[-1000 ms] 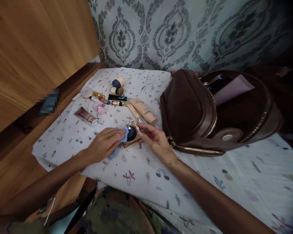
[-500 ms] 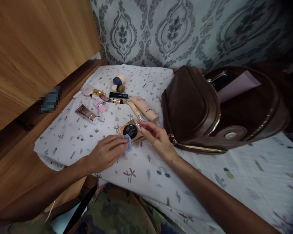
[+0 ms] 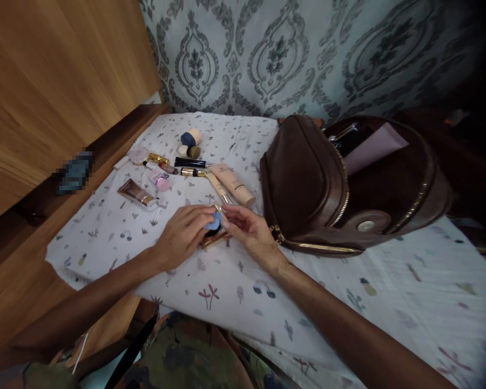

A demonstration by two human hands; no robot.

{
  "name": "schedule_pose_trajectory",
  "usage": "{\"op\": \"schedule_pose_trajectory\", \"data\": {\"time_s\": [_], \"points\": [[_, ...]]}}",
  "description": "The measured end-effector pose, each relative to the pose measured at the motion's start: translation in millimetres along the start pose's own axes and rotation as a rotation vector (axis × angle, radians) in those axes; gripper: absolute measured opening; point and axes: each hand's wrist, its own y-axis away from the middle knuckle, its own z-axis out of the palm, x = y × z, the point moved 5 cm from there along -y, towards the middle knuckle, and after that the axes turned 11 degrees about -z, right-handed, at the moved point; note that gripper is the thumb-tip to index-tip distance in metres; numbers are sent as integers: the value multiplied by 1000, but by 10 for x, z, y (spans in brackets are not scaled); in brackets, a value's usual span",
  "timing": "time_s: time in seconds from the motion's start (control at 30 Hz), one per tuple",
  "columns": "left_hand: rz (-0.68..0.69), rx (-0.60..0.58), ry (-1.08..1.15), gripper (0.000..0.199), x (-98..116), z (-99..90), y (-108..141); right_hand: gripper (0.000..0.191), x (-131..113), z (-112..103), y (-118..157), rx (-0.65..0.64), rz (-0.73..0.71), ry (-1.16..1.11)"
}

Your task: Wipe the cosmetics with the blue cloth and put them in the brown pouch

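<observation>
My right hand (image 3: 253, 233) pinches the right edge of a square gold makeup compact (image 3: 214, 241) with a dark round centre, just above the printed sheet. Between the fingers of my left hand (image 3: 182, 235) is a small blue cloth (image 3: 215, 220), which lies against the compact's face. Both hands hide much of the compact. Beyond it lie a peach tube (image 3: 233, 185) and a slim concealer-like tube (image 3: 217, 187). A brown tube (image 3: 136, 193) rests to the left of my left hand.
An unzipped brown leather bag (image 3: 303, 178) stands at the right, a pink tube (image 3: 376, 147) poking out. Farther back lie a black tube (image 3: 189, 162), a pink-capped bottle (image 3: 160, 180), a blue-and-peach jar (image 3: 191, 136) and several other cosmetics. Wooden furniture (image 3: 65, 70) borders the left.
The blue cloth has moved from the compact's lower edge up across its face with my left hand. The compact has tilted, and more of it is covered. The view has shifted slightly.
</observation>
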Motion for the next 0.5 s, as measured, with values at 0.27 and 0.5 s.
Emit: {"op": "schedule_pose_trajectory", "data": {"time_s": [0.27,0.5], "points": [[-561,-221,524,41,-325,-26,-225,51,-158,17,12,-3,-150,51],[-600,-87,460,40,-274,-71,-350,55,-195,81,57,-65,-181,134]]}}
